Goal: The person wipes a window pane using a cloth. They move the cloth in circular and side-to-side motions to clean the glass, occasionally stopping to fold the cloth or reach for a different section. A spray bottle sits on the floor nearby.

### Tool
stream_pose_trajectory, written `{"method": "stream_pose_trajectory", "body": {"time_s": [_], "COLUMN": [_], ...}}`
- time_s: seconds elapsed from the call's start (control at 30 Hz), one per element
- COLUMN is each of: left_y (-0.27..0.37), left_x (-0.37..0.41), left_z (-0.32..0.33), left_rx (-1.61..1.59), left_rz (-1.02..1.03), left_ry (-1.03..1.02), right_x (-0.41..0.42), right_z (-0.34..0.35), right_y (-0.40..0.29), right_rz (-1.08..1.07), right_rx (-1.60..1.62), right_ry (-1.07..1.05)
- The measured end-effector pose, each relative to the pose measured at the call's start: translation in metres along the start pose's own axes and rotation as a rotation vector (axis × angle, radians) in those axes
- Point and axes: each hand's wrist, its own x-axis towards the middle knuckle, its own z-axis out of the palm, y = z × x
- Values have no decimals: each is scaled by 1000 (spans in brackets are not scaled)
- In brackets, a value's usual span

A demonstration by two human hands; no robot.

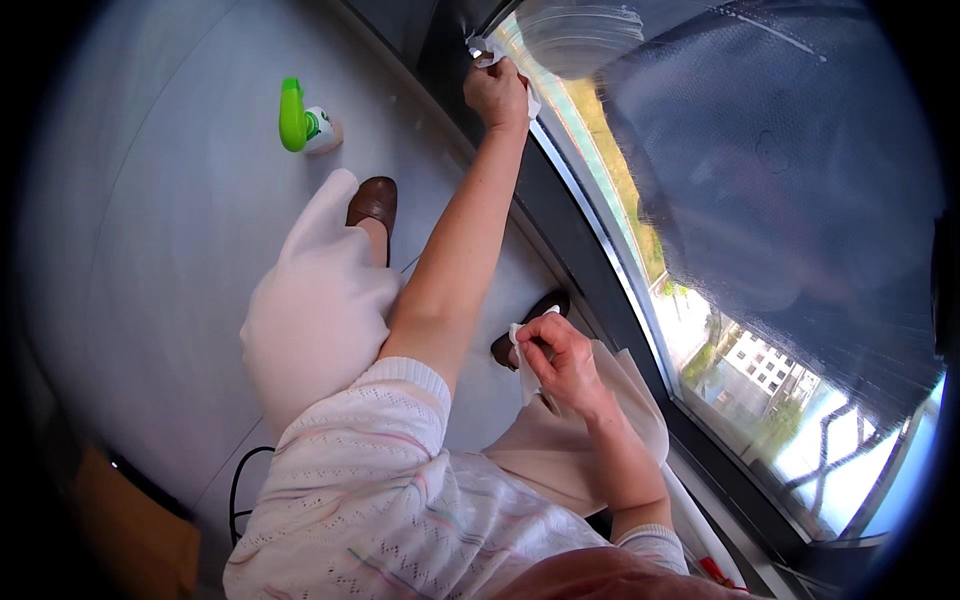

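Observation:
My left hand (496, 94) is stretched far out to the window's dark frame (551, 176). Its fingers are closed around a crumpled white wipe (533, 101), pressed near a small shiny metal part (475, 46) at the frame's upper corner. Closer to my body, above my lap, my right hand (559, 360) pinches another thin white wipe (528, 375) between thumb and fingers. That wipe hangs down, partly hidden behind the hand. Beside both hands is the window glass (750, 187), with whitish streaks (592, 34) across its upper part.
A bottle with a bright green spray head (292, 124) stands on the grey floor (165, 225). My brown shoes (373, 202) are near the window. A black curved tube (237, 480) and a brown box-like object (131, 517) lie at lower left. A white pipe (694, 510) runs along the wall.

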Motion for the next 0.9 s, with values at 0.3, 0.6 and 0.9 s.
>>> {"method": "stream_pose_trajectory", "body": {"time_s": [0.3, 0.6, 0.9], "left_y": [20, 33, -20], "left_x": [-41, -90, -12], "left_z": [47, 58, -11], "left_rx": [204, 204, 243], "left_rz": [541, 443, -20], "left_ry": [-169, -317, 12], "right_x": [2, 4, 6], "right_z": [2, 7, 11], "right_y": [3, 1, -2], "right_rz": [-52, -45, 3], "right_rx": [-64, -58, -7], "right_ry": [22, -23, -41]}}
